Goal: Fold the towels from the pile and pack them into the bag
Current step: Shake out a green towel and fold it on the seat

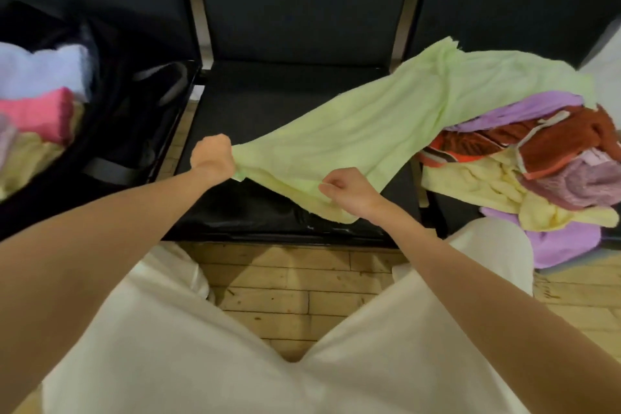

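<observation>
A light green towel point(363, 124) stretches from the pile at the right across the black seat toward me. My left hand point(212, 155) grips its near left corner in a fist. My right hand point(346, 190) pinches the near edge a little to the right. The pile point(537, 161) at the right holds purple, rust-red, pale yellow and pinkish towels, loosely heaped. At the left, an open black bag point(134, 118) holds folded towels: a white one point(40, 70), a pink one point(37, 114) and a pale yellow one point(27, 158).
The black chair seat point(255, 104) lies between bag and pile, with dark seat backs behind. Wooden floor point(285, 279) shows below its front edge. My legs in white trousers point(201, 346) fill the bottom of the view.
</observation>
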Action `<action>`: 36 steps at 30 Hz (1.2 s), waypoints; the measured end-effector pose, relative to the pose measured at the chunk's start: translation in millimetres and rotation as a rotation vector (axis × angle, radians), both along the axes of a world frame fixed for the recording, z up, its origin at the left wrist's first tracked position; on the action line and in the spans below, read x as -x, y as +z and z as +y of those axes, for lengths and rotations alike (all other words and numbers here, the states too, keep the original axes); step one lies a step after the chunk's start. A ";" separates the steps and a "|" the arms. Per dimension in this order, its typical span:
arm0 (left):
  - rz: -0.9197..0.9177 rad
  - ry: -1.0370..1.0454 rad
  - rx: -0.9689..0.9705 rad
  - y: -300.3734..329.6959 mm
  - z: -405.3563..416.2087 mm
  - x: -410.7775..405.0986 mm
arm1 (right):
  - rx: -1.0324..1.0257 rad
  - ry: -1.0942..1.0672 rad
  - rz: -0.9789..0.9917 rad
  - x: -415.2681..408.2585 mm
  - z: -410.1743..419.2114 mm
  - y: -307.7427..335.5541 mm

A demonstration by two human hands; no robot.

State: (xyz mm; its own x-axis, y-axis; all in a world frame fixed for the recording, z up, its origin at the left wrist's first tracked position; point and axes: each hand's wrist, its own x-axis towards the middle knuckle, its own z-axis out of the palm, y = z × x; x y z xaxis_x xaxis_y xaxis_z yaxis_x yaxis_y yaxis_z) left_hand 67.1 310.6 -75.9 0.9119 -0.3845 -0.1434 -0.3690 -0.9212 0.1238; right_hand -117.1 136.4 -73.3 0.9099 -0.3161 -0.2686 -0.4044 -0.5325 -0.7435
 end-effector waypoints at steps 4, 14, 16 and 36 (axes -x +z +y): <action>-0.072 0.028 -0.127 -4.7 -9.4 13.3 | 0.128 -0.169 -0.004 3.8 -21.5 -20.3; 0.408 -0.626 0.237 -32.6 -74.2 113.6 | 0.649 -0.146 -0.008 36.2 -92.7 -48.5; 0.326 -0.662 0.248 -38.1 -70.4 115.1 | 0.631 -0.173 0.007 29.6 -90.6 -44.4; -0.094 -0.593 -0.517 3.1 30.3 60.7 | 0.710 0.104 -0.120 22.5 -49.9 -44.2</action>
State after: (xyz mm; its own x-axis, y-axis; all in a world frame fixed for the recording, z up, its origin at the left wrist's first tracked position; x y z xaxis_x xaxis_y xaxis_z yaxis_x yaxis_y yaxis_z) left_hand 6.4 340.9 -72.8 0.5930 -0.7158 -0.3687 -0.8038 -0.4998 -0.3226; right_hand -139.6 86.5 -117.5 0.9549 -0.2878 0.0726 -0.2633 -0.9343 -0.2403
